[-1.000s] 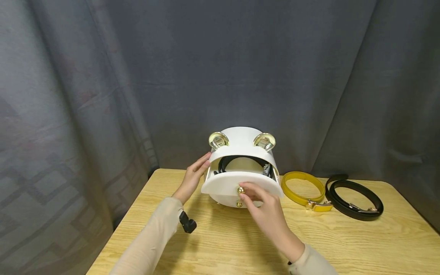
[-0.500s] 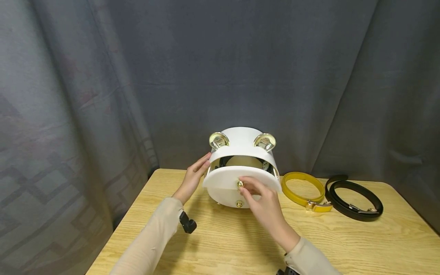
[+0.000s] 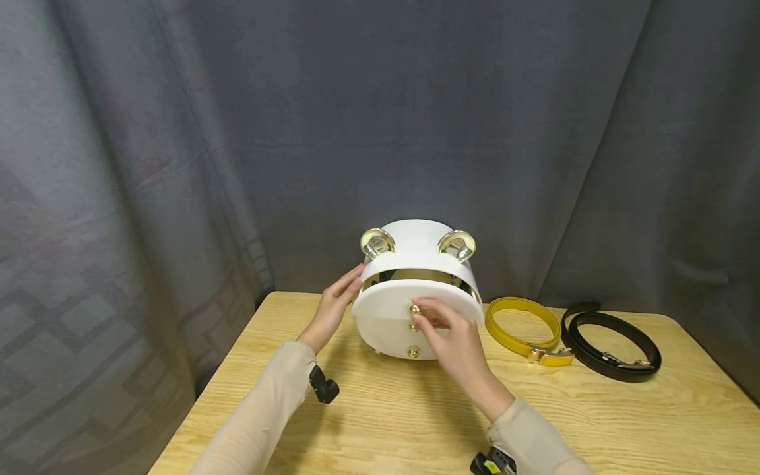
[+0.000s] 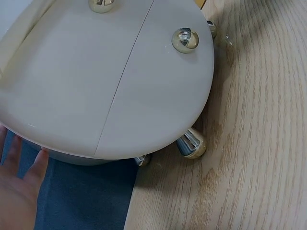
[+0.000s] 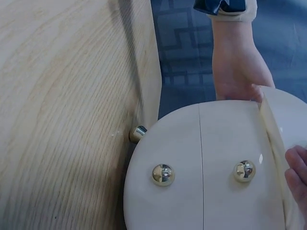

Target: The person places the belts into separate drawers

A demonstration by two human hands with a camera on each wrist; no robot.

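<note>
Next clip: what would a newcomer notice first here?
A round white box with gold knobs stands mid-table, the left hand steadying its side while the right hand pinches the upper drawer knob. To its right lie a yellow belt and a black belt, coiled.

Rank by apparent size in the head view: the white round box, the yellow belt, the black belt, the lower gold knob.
1. White round box
2. Black belt and yellow belt: the black coil looks slightly wider, but too close to rank
3. Lower gold knob
</note>
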